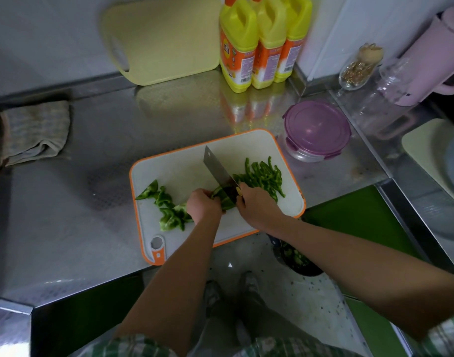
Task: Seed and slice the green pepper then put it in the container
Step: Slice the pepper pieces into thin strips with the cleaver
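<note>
A white cutting board with an orange rim (184, 163) lies on the steel counter. My left hand (204, 206) holds a piece of green pepper (224, 198) down on it with curled fingers. My right hand (256, 204) grips the handle of a cleaver (218, 168), whose blade stands on that piece. Thin pepper strips (263, 175) lie in a pile right of the blade. Larger uncut pepper pieces (166, 204) lie left of my left hand. The round container with a purple lid (316, 130) stands shut past the board's far right corner.
Three yellow bottles (262, 39) and a pale yellow board (164, 37) stand against the back wall. A folded cloth (32, 132) lies at the left. A glass (359, 65), a clear jar (386, 94) and a pink kettle (437, 55) are at the right. A dark bin with pepper scraps (298, 258) sits on the floor.
</note>
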`<state>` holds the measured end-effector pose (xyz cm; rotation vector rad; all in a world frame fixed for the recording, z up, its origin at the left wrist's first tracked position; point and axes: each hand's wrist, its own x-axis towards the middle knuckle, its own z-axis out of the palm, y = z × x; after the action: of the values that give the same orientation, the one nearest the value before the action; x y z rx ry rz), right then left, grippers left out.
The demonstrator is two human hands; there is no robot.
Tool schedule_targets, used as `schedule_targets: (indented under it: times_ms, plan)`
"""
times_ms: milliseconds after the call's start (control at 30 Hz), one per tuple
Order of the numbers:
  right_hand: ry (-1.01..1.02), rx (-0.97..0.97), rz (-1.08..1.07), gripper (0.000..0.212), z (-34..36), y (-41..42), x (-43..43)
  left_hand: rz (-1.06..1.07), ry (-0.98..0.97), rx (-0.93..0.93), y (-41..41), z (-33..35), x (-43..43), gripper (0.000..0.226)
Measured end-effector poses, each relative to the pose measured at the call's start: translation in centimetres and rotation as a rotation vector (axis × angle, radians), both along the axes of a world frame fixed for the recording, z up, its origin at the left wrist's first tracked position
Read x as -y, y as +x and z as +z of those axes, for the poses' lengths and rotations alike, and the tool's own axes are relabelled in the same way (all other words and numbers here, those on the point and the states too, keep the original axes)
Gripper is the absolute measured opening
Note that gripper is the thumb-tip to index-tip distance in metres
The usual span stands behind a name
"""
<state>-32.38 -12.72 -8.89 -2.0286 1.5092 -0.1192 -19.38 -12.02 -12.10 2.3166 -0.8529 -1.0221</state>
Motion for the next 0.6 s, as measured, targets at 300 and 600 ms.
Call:
schedule_targets:
  times_ms: [300, 600]
  plan:
    - [0.032, -0.1, 0.011, 0.015, -1.5, 0.5, -0.4, -0.002, 0.017, 0.008, 0.0, 0.1, 0.1, 0.014]
    - [-0.067, -0.128, -0.019, 0.018, -2.5, 1.6, -0.4, -0.015, -0.071, 0.05, -0.2, -0.3, -0.7, 0.019]
